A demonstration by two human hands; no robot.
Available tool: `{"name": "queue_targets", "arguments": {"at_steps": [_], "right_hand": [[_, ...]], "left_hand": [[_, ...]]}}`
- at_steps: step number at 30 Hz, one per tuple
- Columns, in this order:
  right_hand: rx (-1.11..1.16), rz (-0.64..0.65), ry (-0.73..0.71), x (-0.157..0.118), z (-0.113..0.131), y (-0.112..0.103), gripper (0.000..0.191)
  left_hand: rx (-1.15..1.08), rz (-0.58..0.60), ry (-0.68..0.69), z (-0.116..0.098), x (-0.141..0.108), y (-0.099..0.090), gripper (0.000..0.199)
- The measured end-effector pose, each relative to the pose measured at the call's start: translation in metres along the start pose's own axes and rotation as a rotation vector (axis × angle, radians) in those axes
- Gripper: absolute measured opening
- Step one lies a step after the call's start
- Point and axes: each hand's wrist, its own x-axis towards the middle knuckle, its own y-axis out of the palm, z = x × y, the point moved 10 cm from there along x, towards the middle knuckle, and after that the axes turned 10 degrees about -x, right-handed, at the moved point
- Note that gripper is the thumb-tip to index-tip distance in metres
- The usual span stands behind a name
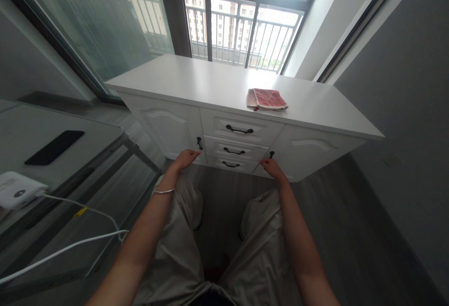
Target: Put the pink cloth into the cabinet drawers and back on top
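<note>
My left hand (187, 158) is above my left knee, its fingers curled in and no object showing in it. In my view it lies just below the dark handle (199, 143) of the cabinet's left door; I cannot tell whether they touch. My right hand (272, 169), also with fingers drawn together, is over the right knee near the right door's handle (271, 154), which it partly overlaps. Between the hands is a column of drawers (242, 138) with dark curved pulls. A folded pink cloth (269, 98) lies on top of the white cabinet (196, 79).
To the left stands a grey table (87, 130) bearing a black phone-like slab (55, 147) and a white device (19, 189). A white cable (66, 248) hangs at the lower left. Behind the cabinet is a window (235, 20); a grey wall (396, 109) rises on the right.
</note>
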Motion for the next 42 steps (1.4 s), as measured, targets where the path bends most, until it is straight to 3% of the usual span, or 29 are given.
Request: {"name": "queue_targets", "arguments": {"at_steps": [25, 42], "right_hand": [[0.010, 0.002, -0.012, 0.0029, -0.0038, 0.0004, 0.053], [0.030, 0.005, -0.024, 0.0027, -0.0039, 0.0012, 0.064]], "left_hand": [[-0.010, -0.018, -0.010, -0.0003, -0.0018, -0.0003, 0.057], [0.030, -0.055, -0.004, -0.0054, -0.0060, -0.0049, 0.052]]}}
